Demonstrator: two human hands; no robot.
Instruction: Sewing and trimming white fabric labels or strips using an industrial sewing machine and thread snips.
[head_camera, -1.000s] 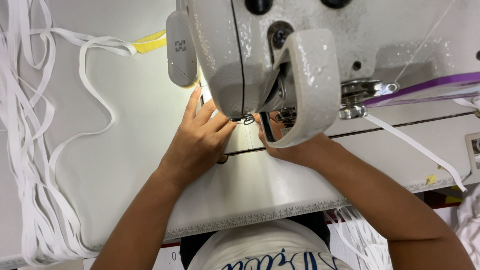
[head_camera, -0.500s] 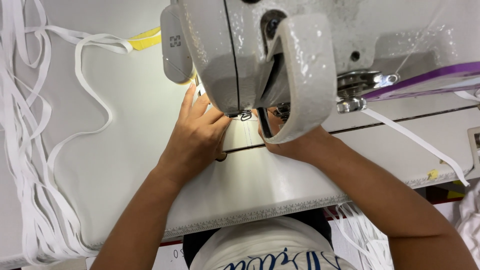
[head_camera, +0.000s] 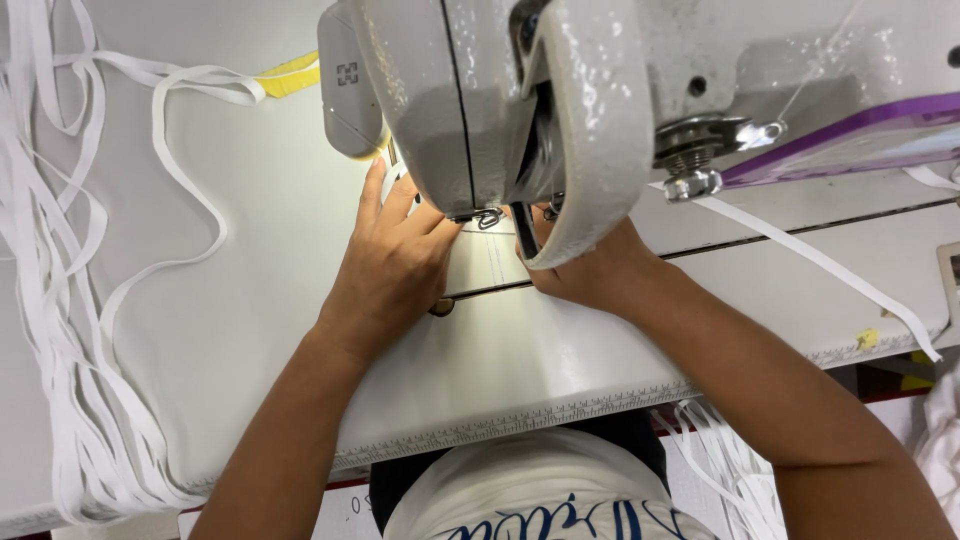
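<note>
A white sewing machine head (head_camera: 500, 110) fills the top of the head view. My left hand (head_camera: 395, 265) lies flat on the machine bed, its fingers stretched toward the presser foot (head_camera: 487, 217) and pressing on a narrow white strip (head_camera: 396, 183). My right hand (head_camera: 590, 275) rests on the bed just right of the needle area. Its fingers are hidden behind the machine's curved guard, so I cannot see what they hold. A line of stitching (head_camera: 495, 260) shows on the pale material between my hands.
A tangle of long white elastic strips (head_camera: 60, 330) hangs over the left side of the white table (head_camera: 250, 330). A yellow tape (head_camera: 290, 75) lies at the back. Another white strip (head_camera: 830, 270) runs from the machine down to the right edge.
The view has dropped closer to the machine, so its head covers more of the frame. Both hands stay at the needle area; the left fingers have drawn closer together.
</note>
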